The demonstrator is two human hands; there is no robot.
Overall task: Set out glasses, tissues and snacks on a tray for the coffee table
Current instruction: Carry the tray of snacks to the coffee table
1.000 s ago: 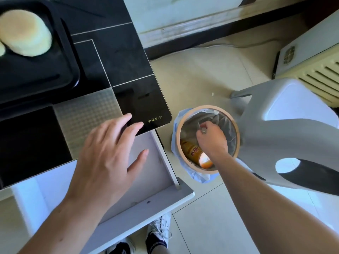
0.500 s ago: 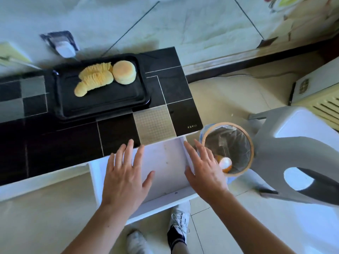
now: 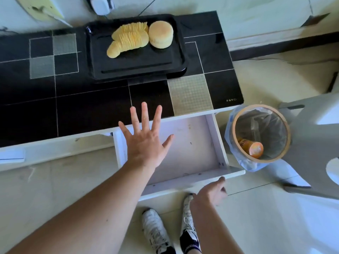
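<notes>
— Where are the snacks?
— On the black tray (image 3: 176, 63) on the table: crisps (image 3: 128, 40), round cake (image 3: 161, 34).
— Hands?
— Left hand (image 3: 145, 143) spread flat over the open drawer (image 3: 216, 138); right hand (image 3: 209, 194) at its front edge, grip unclear.

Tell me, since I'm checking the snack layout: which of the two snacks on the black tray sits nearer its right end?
The round cake. It sits toward the right end of the black tray, while the fanned stack of crisps lies to its left, touching it.
</notes>
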